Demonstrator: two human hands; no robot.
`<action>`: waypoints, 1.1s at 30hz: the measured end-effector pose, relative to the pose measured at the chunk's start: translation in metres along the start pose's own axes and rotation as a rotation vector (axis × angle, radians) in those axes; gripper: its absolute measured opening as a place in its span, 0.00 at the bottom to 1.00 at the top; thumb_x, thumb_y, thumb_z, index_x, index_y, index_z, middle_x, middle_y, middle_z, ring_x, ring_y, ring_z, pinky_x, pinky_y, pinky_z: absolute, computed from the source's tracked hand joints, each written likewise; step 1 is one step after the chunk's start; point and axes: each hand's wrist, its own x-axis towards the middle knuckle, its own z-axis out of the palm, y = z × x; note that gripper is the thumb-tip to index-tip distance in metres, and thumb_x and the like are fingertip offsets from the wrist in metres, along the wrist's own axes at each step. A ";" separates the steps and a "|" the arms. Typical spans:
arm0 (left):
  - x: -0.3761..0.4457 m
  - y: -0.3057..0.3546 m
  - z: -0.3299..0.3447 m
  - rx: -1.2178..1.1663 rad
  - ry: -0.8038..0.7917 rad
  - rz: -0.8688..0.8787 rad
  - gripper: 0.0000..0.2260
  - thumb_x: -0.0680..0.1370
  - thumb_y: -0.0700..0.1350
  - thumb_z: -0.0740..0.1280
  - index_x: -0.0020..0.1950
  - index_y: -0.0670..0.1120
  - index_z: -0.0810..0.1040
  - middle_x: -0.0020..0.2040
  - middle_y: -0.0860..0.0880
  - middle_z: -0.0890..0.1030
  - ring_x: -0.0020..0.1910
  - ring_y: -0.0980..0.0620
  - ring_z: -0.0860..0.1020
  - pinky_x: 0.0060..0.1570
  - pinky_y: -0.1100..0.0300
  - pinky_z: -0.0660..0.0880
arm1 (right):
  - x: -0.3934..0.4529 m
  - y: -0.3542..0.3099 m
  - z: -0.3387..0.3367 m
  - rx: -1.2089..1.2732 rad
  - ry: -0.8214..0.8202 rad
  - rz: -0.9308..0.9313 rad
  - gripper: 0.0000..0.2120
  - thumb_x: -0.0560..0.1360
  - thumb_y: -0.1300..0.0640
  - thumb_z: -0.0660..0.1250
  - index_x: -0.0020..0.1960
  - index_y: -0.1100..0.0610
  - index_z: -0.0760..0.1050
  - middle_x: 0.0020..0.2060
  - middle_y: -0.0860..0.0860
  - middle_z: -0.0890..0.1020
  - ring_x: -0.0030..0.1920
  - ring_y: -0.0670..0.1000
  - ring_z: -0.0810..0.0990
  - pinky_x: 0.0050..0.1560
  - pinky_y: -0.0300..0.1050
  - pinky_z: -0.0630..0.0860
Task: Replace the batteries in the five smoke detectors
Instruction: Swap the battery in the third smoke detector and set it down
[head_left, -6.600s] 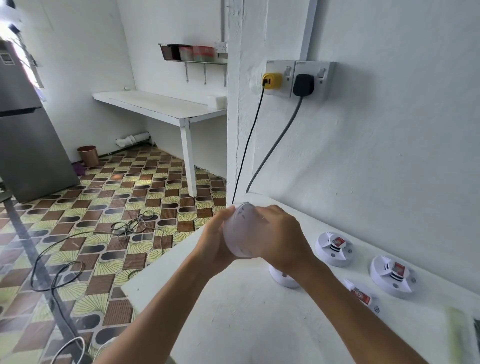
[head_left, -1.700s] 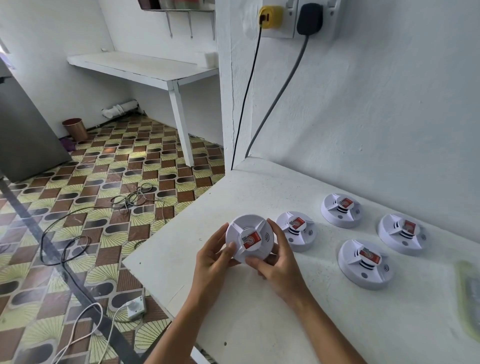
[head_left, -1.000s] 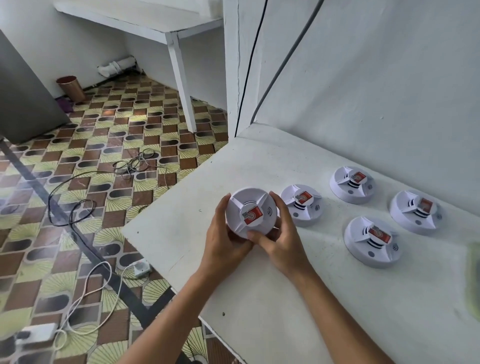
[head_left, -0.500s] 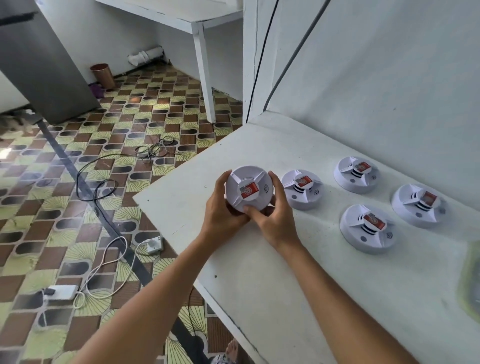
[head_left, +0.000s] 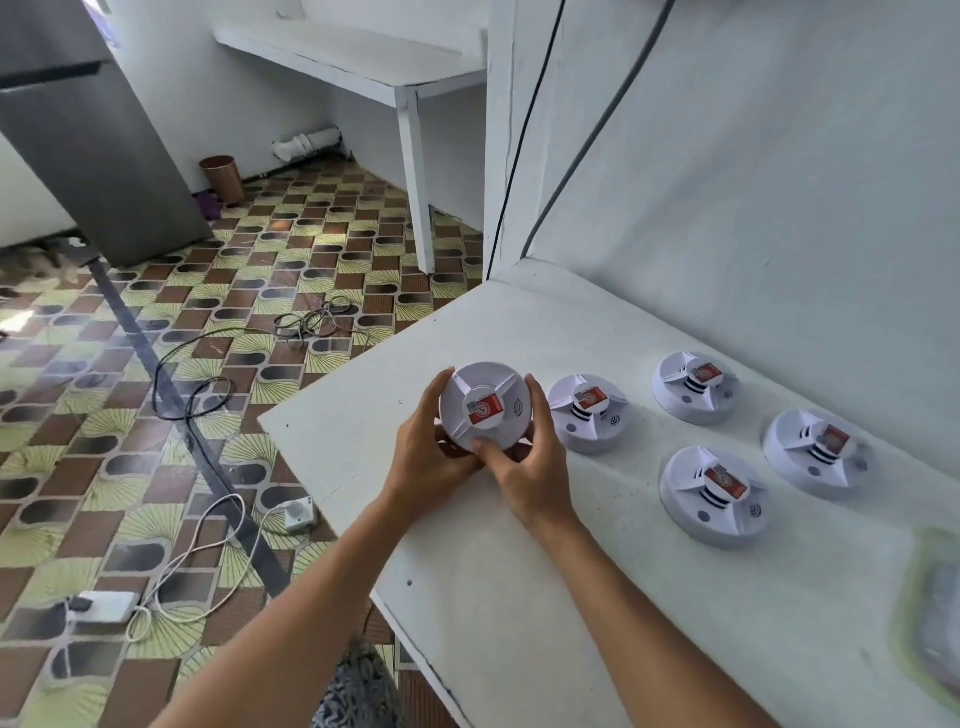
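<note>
A white smoke detector (head_left: 485, 407) is gripped between both hands above the near left corner of the white bench (head_left: 519, 597), the left hand (head_left: 434, 457) curled round its left side and the right hand (head_left: 530, 470) round its right, thumb on its lower rim. Its red-labelled face is tilted up towards the camera. Four more smoke detectors (head_left: 714, 496) are laid on the bench to the right, each apart from the others.

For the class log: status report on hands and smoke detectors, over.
Both hands, left and right, grip one smoke detector above the table. Four others lie face-up alongside. Nothing in the way.
</note>
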 end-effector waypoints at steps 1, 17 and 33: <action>0.001 0.000 0.000 0.005 -0.003 0.005 0.40 0.65 0.34 0.78 0.73 0.45 0.64 0.53 0.50 0.80 0.38 0.60 0.82 0.36 0.71 0.76 | 0.001 0.000 0.000 0.004 0.001 0.000 0.41 0.70 0.61 0.75 0.76 0.49 0.58 0.65 0.46 0.74 0.60 0.39 0.76 0.53 0.31 0.76; 0.005 -0.006 -0.001 -0.006 -0.032 0.003 0.42 0.65 0.34 0.78 0.71 0.55 0.61 0.53 0.52 0.80 0.40 0.59 0.83 0.37 0.67 0.78 | 0.001 0.003 0.004 0.015 0.013 -0.014 0.41 0.71 0.64 0.74 0.76 0.50 0.57 0.58 0.32 0.70 0.51 0.27 0.75 0.46 0.30 0.76; 0.004 -0.008 0.000 -0.015 -0.011 -0.008 0.42 0.65 0.36 0.79 0.71 0.56 0.62 0.54 0.59 0.78 0.42 0.60 0.83 0.39 0.64 0.80 | 0.004 0.005 0.001 0.018 0.001 -0.017 0.40 0.71 0.60 0.75 0.75 0.44 0.58 0.62 0.36 0.72 0.57 0.29 0.73 0.49 0.29 0.75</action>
